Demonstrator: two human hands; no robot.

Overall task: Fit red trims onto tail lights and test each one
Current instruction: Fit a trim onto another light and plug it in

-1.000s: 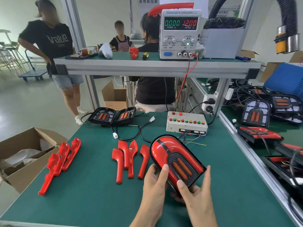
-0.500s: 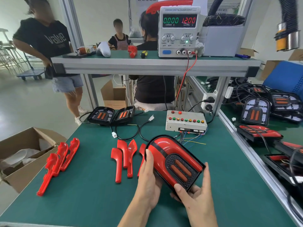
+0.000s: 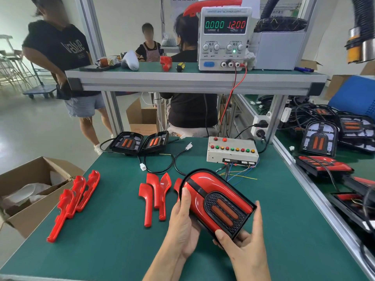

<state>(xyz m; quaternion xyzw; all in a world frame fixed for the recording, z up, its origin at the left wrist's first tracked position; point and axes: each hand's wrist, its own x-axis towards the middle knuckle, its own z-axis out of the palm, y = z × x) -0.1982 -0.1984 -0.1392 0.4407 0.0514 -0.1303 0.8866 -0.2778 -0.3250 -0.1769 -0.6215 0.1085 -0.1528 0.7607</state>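
Observation:
I hold a tail light (image 3: 215, 199) with glossy red trims fitted, above the green table (image 3: 113, 240). My left hand (image 3: 183, 226) grips its left edge, thumb pressed on the red trim. My right hand (image 3: 243, 248) cups the near end from below, thumb on the black rim. Loose red trims (image 3: 155, 196) lie just left of the light, and more red trims (image 3: 74, 201) lie further left. Two untrimmed tail lights (image 3: 139, 142) with cables sit at the table's far side.
A grey test box (image 3: 232, 152) with coloured buttons sits behind the light; a power supply (image 3: 225, 37) reading 12.00 stands on the shelf. A cardboard box (image 3: 30, 191) is at the left edge. Several tail lights (image 3: 324, 165) crowd the right bench. People stand and sit beyond.
My left hand has slid up the light's left side, thumb now on the red trim. The light has tilted and turned slightly towards the right.

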